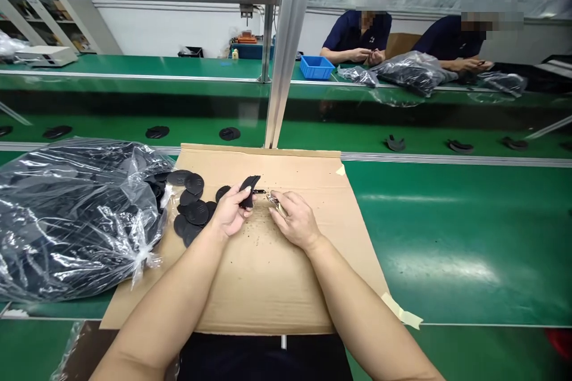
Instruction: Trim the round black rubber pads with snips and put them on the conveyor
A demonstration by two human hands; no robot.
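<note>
My left hand (232, 212) is closed on a curved black plastic part (249, 190), held tilted above the cardboard sheet (268, 297). A thin black strip sticks out from that part toward the right. In my right hand (295, 218) is a small metal hand tool (274, 201) that looks like nippers, its tip close to the strip's end; whether they touch I cannot tell. Several round black discs (195, 212) lie overlapped just left of my left hand. Small dark crumbs are scattered on the cardboard under both hands.
A large clear plastic bag (80, 220) full of black parts bulges at the left. Beyond the cardboard, black parts (229, 133) lie spaced along a green belt (192, 125). A metal post (288, 53) rises ahead. Two people sit across, near a blue bin (316, 67).
</note>
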